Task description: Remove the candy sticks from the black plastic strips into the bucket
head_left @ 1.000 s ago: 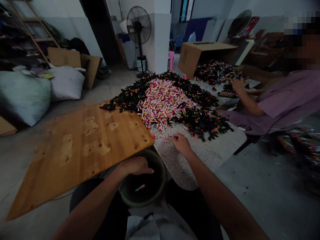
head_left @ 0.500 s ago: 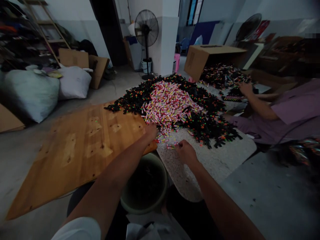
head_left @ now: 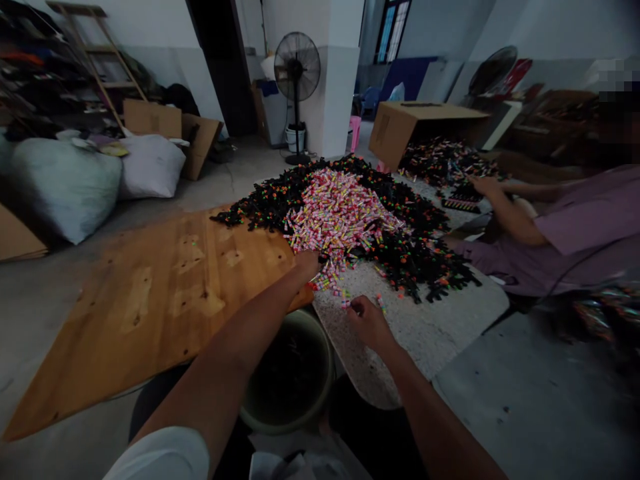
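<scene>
I count two bare hands in my view. My left hand [head_left: 306,268] reaches across the wooden tabletop [head_left: 165,300] to one mound of pink-wrapped tubes [head_left: 345,213], too many for me to count; its fingers are partly hidden at the mound's front edge, and I cannot tell how far open they are or what they hold. My right hand [head_left: 371,325] is over the speckled tabletop [head_left: 440,327], fingers curled in with the thumb near the forefinger; something dark shows at the tips, but I cannot tell whether it is gripped. One loose tube [head_left: 345,302] lies just beside those tips, one small bright piece [head_left: 381,303] to the hand's right. Black pieces with orange and green ends [head_left: 417,253], again past counting, surround the mound behind and at both sides. I see two tabletops side by side and one round bucket [head_left: 287,427] below, between the knees, its dark contents unclear. Farther off I count one co-worker [head_left: 580,217] on the right, one open carton [head_left: 430,113] and two fans [head_left: 297,67]
</scene>
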### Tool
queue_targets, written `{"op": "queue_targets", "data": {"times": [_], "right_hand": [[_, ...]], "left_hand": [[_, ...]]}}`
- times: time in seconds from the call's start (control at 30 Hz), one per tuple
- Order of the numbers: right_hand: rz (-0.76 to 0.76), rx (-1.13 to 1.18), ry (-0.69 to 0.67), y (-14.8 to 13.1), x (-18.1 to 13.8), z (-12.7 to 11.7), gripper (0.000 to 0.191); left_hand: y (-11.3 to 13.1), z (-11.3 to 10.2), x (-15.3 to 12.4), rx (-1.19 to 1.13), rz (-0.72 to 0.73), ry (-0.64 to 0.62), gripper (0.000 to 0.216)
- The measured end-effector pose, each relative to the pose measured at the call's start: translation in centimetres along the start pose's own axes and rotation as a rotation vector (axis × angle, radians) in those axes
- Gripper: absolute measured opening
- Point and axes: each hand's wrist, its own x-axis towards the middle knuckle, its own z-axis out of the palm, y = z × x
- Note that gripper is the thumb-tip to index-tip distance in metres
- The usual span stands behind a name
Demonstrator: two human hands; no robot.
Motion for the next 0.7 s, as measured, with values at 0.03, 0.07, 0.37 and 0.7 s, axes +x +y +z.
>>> {"op": "queue_targets", "data": {"times": [0.03, 0.07, 0.37, 0.7], "right_hand": [[0.008, 0.019, 0.005, 0.1, -0.1, -0.1, 0.023], [0.020, 0.038, 0.013, 0.1, -0.1, -0.3, 0.024], [0.023, 0.333, 0.103, -2.0, 0.8, -0.8, 0.035], [0.010, 0.555, 0.039, -2.7, 0.6, -0.1, 0.051]], "left_hand": [[-0.1, 0.0, 0.0, -0.022, -0.003, 0.005, 0.029], [-0.3, -0.2, -0.1, -0.043, -0.009, 0.010, 0.027], [-1.9, -1.8, -6.8, -0.509, -0.053, -0.058, 0.029], [1.2, 0.3, -12.8, -1.315, -0.228, -0.383, 0.040]]}}
